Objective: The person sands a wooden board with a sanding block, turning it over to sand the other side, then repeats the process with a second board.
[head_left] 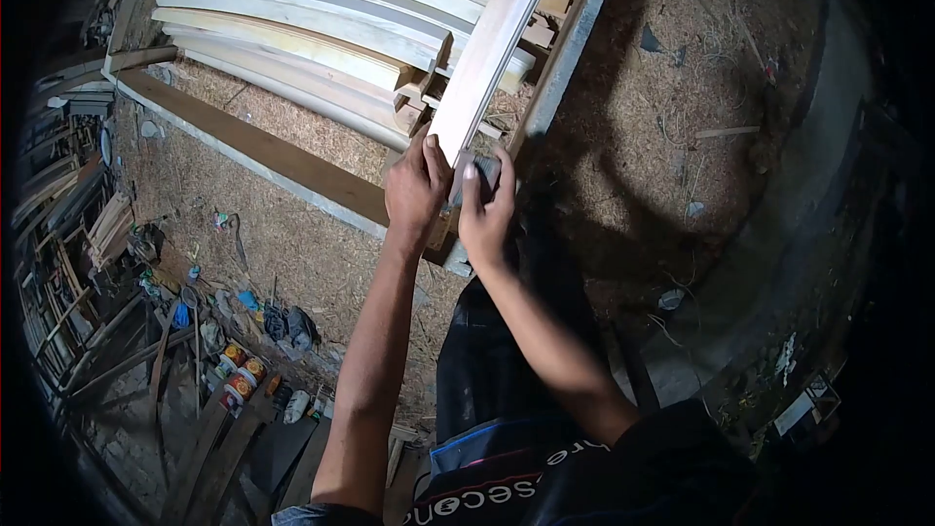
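The left hand [417,185] held the near end of a pale wooden slat [497,34], which ran toward 1 o'clock, in a closed grip, while the right hand [484,219], its grip tight on a grey pad [479,171], pressed it against that end, with stacked curved slats [321,19] at 11 o'clock.

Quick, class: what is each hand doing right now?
Left hand: closed on the pale plank near its end.
Right hand: closed on a small grey block against it.

Left hand [414,187] on a pale slat [495,39], right hand [484,219] with a grey block [484,171] beside it, curved boards [302,29] behind
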The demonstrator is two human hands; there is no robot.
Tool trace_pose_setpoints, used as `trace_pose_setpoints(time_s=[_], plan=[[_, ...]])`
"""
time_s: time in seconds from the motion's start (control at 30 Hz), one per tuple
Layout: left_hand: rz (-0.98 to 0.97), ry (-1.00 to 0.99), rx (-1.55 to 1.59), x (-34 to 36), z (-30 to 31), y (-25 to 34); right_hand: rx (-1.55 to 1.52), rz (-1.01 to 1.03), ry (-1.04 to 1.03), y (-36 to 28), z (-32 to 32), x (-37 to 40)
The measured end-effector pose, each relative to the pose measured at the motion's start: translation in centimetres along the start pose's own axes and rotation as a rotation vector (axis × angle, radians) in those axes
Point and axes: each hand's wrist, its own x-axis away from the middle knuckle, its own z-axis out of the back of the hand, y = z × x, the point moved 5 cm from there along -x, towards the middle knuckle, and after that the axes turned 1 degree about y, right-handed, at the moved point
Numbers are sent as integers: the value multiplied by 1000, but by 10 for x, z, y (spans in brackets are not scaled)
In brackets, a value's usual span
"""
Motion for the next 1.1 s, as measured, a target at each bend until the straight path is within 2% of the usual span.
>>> trace_pose_setpoints(time_s=[0.1,0.17,0.27,0.33,0.4,0.43,0.47,0.57,0.73,0.8,0.9,1.07,1.1], plan=[[5,-20,31,1,1,0,27,-63,33,-3,0,-8],[-43,47,14,2,1,2,80,80,61,-10,1,-36],[-34,44,-9,2,0,-1,-61,55,82,-18,-2,-75],[-37,44,-9,3,1,0,-91,-7,44,-18,-1,-70],[-47,45,-10,2,2,2,63,114,64,-16,0,-58],[-20,18,-14,2,1,1,58,63,46,-14,-1,-45],[6,-7,-18,1,1,1,117,102,38,-17,0,-34],[26,-7,7,1,-4,-8,2,-39,26,-3,-1,-5],[8,2,-3,0,-1,-4,89,114,75,-15,-1,-54],[9,3,-8,1,-1,-4,4,37,49,-22,0,-82],[-1,19,-6,2,0,-1,-76,-38,72,-29,-1,-83],[19,6,-7,1,-2,-2,127,107,39,-24,0,-33],[16,6,-6,1,-2,-3,107,61,34,-18,0,-15]])
